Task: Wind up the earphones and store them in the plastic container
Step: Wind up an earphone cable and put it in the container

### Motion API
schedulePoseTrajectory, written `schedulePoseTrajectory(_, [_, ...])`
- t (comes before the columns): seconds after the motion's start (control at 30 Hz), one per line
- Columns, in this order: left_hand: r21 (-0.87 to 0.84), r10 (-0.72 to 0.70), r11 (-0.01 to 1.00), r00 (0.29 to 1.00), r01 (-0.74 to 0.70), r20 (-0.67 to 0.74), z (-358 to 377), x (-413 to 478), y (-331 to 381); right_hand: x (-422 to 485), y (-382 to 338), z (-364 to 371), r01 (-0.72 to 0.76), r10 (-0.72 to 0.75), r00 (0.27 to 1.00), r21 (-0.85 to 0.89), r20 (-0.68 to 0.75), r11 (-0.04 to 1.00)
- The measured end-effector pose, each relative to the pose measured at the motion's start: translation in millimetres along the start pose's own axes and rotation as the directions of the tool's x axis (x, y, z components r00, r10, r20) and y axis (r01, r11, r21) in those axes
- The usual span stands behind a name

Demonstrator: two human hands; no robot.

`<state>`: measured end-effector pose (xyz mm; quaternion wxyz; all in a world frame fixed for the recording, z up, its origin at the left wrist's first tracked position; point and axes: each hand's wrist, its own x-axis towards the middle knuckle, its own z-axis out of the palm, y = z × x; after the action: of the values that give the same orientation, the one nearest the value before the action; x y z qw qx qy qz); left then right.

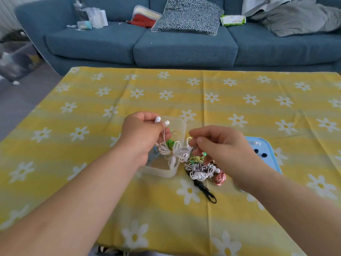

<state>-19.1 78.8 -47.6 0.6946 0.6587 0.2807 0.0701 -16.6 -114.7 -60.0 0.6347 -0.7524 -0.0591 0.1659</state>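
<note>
1. The step in hand looks like winding: the white earphones point(175, 153) hang as a loose bunch of loops between the two hands, just above the near half of the container point(162, 173).
2. The left hand point(145, 132) is curled and pinches the cord just under the two buds point(158, 119), which stick up above its fingers; the cord drops from there to the loops.
3. The right hand point(223, 148) pinches the other end of the white cord between thumb and forefinger, level with the loops and to their right; its other fingers are loosely curled.
4. The container stands open on the cloth point(110, 93); a green set point(170, 143) lies inside it, partly hidden by the loops.
5. A pile point(200, 169) of other sets, most of them bundled, lies on the cloth just right of the container, with a black set point(206, 193) nearest the person. The blue lid point(265, 145) lies further right, partly behind the right hand.
6. My judgement: the task is partway, with one white set in hand and the pile not yet stored.
7. The next move likely calls for wrapping the free end round the middle of the loops so that they hold, then lowering the bundle into the container. The loops look slack, so a light, steady pinch matters, or they may spring apart.
</note>
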Motion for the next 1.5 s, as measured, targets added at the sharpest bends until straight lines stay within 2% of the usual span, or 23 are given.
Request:
schedulePoseTrajectory(0.13, [0.303,0.117,0.947,0.993,-0.106,-0.018,-12,24,-13,9,0,14,-0.022,0.022,1.000,-0.021,-0.008,1.000])
schedulePoseTrajectory(0.2, [0.471,0.159,0.869,0.987,-0.148,0.016,-14,30,-17,13,2,14,-0.033,0.032,0.999,-0.035,-0.038,0.999])
schedulePoseTrajectory(0.27, [0.640,0.168,0.747,0.982,-0.182,0.083,-16,30,-17,17,6,13,-0.021,0.005,0.997,-0.189,-0.083,0.982])
schedulePoseTrajectory(0.37, [0.735,0.187,0.639,0.972,-0.228,0.140,-19,30,-16,22,11,19,0.015,-0.037,0.998,-0.413,-0.044,0.911])
schedulePoseTrajectory(0.5, [0.818,0.173,0.505,0.960,-0.277,0.218,-20,22,-16,29,14,35,0.067,-0.056,0.998,-0.587,0.036,0.807])
schedulePoseTrajectory(0.63, [0.829,0.226,0.437,0.935,-0.349,0.274,-17,15,-16,37,16,43,0.071,0.012,0.993,-0.672,0.117,0.738])
schedulePoseTrajectory(0.73, [0.788,0.273,0.436,0.898,-0.434,0.344,-13,7,-17,40,16,41,0.094,-0.007,0.990,-0.624,0.140,0.776])
schedulePoseTrajectory(0.8, [0.751,0.343,0.388,0.840,-0.535,0.421,-7,0,-19,40,13,34,0.110,-0.093,0.994,-0.580,0.060,0.807])
schedulePoseTrajectory(0.9, [0.643,0.486,0.322,0.704,-0.695,0.518,6,-14,-19,35,9,18,0.147,-0.183,0.983,-0.499,-0.023,0.854])
schedulePoseTrajectory(1.0, [0.556,0.517,0.288,0.615,-0.780,0.595,23,-33,-20,26,10,-5,0.101,-0.151,0.986,-0.476,-0.069,0.873])
schedulePoseTrajectory(1.07, [0.554,0.394,0.265,0.613,-0.789,0.685,36,-44,-28,18,13,-23,0.003,-0.055,0.994,-0.480,-0.094,0.877])
schedulePoseTrajectory(1.1, [0.584,0.301,0.219,0.624,-0.781,0.721,41,-48,-33,15,16,-29,-0.040,-0.009,0.995,-0.490,-0.097,0.871])
schedulePoseTrajectory(1.2, [0.650,0.108,0.005,0.647,-0.760,0.755,57,-53,-51,2,26,-49,-0.127,0.085,0.991,-0.506,-0.105,0.853])
schedulePoseTrajectory(1.27, [0.674,0.088,-0.061,0.669,-0.736,0.738,65,-54,-57,-7,31,-63,-0.148,0.111,0.989,-0.511,-0.102,0.846])
schedulePoseTrajectory(1.43, [0.718,0.109,-0.140,0.710,-0.682,0.696,81,-56,-59,-26,34,-84,-0.184,0.187,0.982,-0.451,-0.039,0.874])
schedulePoseTrajectory(1.5, [0.719,0.092,-0.124,0.714,-0.684,0.694,85,-58,-56,-31,35,-87,-0.203,0.215,0.976,-0.442,-0.024,0.874])
